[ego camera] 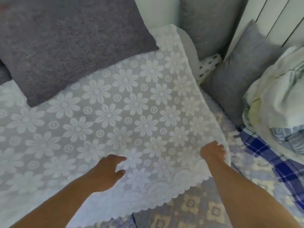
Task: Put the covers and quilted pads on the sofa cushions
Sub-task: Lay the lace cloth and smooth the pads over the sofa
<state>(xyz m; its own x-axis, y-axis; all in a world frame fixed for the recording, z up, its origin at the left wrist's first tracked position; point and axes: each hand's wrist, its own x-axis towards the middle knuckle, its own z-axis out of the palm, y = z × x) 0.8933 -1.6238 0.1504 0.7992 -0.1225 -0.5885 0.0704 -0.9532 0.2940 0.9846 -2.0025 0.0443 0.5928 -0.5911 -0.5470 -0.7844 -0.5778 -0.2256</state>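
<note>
**Lace cover being squared up on the seat cushion**

A white lace cover (131, 104) with a daisy pattern lies spread over the sofa seat, its scalloped hem hanging at the near edge. All places here are given from that cover.

At its near right corner the right hand (213, 151) has its fingers curled over the edge, gripping the lace where it folds down. Toward the near middle of the cover the left hand (109, 170) hovers or rests lightly, thumb and fingers loosely spread and holding nothing; whether the palm touches the lace cannot be told.

On the far left part of the cover sits a purple-grey back cushion (69, 46). Beyond its right edge stands a smaller grey cushion (240, 83), and farther right a heap of crumpled pale bedding (279, 89) lies above a blue plaid cloth (271, 162). Under the cover's near hem a patterned quilted pad (190, 204) shows, blue-grey with beige flower squares.

The step in hand looks like laying and aligning this cover over the pad. The right side appears slightly skewed, the edge running diagonally. The next move probably calls for a pull of the gripped corner toward the right and near side, while the left palm smooths the lace flat so the hem hangs evenly.
</note>
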